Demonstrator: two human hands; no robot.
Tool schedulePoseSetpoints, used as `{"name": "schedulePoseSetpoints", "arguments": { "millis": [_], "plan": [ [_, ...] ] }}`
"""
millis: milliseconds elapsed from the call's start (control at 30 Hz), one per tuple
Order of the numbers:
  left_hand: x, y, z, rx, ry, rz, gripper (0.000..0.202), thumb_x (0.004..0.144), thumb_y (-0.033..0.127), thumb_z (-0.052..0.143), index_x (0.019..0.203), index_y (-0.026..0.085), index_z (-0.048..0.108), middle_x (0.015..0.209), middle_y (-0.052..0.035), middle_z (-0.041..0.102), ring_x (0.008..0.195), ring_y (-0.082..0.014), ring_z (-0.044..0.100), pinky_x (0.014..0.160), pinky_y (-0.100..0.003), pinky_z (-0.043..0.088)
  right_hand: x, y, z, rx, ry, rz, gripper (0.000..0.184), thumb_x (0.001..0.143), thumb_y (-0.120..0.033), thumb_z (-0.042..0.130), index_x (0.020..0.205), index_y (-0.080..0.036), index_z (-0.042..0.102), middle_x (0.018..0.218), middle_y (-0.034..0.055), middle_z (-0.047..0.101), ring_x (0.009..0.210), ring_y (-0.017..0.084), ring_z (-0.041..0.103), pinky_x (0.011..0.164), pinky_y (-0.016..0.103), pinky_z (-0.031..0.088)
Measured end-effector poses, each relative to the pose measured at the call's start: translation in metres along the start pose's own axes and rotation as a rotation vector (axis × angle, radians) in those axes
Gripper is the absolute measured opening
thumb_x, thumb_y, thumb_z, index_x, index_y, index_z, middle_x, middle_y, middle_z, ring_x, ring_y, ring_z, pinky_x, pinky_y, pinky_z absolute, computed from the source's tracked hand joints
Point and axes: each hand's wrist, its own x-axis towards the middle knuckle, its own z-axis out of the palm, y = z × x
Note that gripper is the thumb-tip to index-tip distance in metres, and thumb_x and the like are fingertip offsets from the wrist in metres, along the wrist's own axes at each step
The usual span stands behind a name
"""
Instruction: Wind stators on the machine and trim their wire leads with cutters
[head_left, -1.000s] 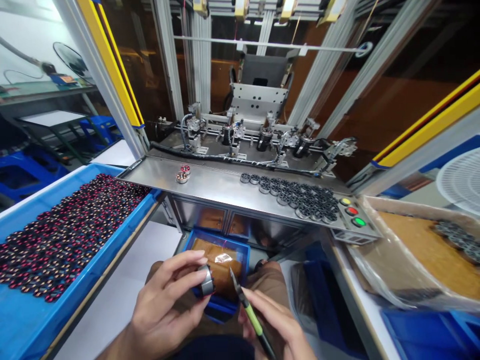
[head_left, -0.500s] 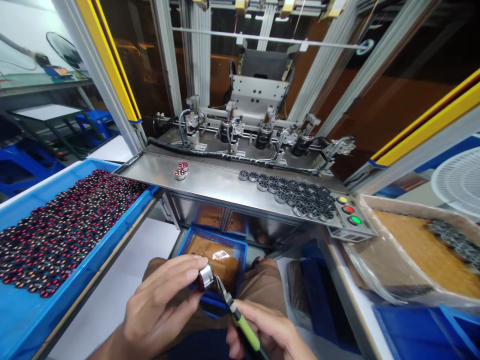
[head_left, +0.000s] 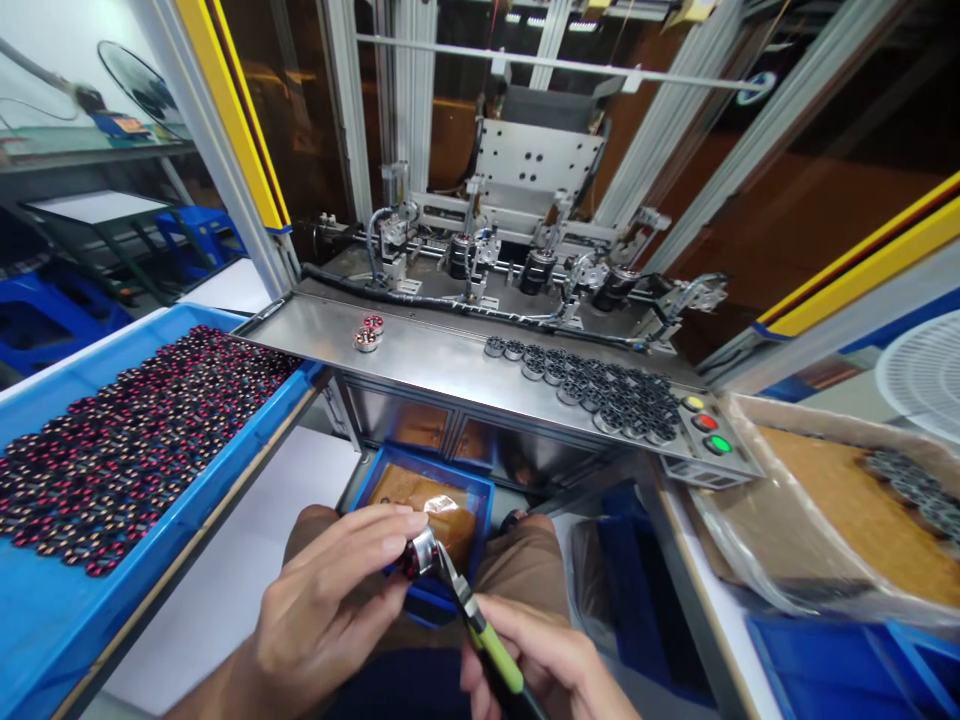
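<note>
My left hand (head_left: 330,610) is closed around a small round motor part (head_left: 418,553) with a silver shell and red windings, held over my lap. My right hand (head_left: 547,665) grips a pair of green-handled cutters (head_left: 480,625), whose dark tip touches the right side of the motor part. Both hands are low in the middle of the view.
A blue tray (head_left: 45,620) of red-wound stators lies at left. A steel shelf (head_left: 442,365) carries two wound parts (head_left: 367,335), a cluster of grey rotor shells (head_left: 600,390) and three coloured buttons (head_left: 705,423). A small blue bin (head_left: 431,490) sits below; a lined box (head_left: 847,520) at right.
The cutter tip has moved from apart from the part to touching it. My left hand turned the part slightly, so its red windings show. The view shifted a little.
</note>
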Motion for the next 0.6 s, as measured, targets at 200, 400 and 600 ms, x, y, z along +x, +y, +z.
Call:
{"name": "schedulePoseSetpoints", "arguments": {
  "millis": [200,400,600],
  "plan": [
    [-0.003,0.0,-0.001,0.011,-0.014,-0.015,0.071,0.072,-0.01,0.064,0.134,0.022,0.05,0.114,-0.0098,0.075,0.111,-0.0218,0.068,0.097,-0.038,0.057,0.003,-0.002,0.0,-0.041,0.009,0.043,0.069,0.079,-0.056,0.068,0.137,-0.022,0.053,0.086,0.0063,0.059,0.065,0.013,0.054,0.061,0.028,0.048],
    [-0.005,-0.002,0.0,0.017,-0.002,-0.018,0.074,0.071,-0.01,0.066,0.135,0.023,0.05,0.114,-0.0091,0.074,0.11,-0.0226,0.068,0.095,-0.038,0.058,-0.001,0.0,-0.003,-0.208,0.125,0.014,0.052,0.088,-0.039,0.061,0.137,-0.023,0.054,0.079,0.0045,0.06,0.063,0.012,0.054,0.059,0.025,0.047],
    [-0.013,-0.01,0.007,-0.395,0.17,-0.35,0.06,0.074,-0.003,0.071,0.123,0.029,0.057,0.112,-0.0052,0.075,0.107,-0.0196,0.069,0.092,-0.031,0.057,-0.012,-0.001,-0.013,-0.102,0.17,-0.072,0.06,0.084,-0.049,0.065,0.14,-0.035,0.048,0.115,0.0119,0.063,0.098,0.026,0.066,0.087,0.043,0.053]
  ]
}}
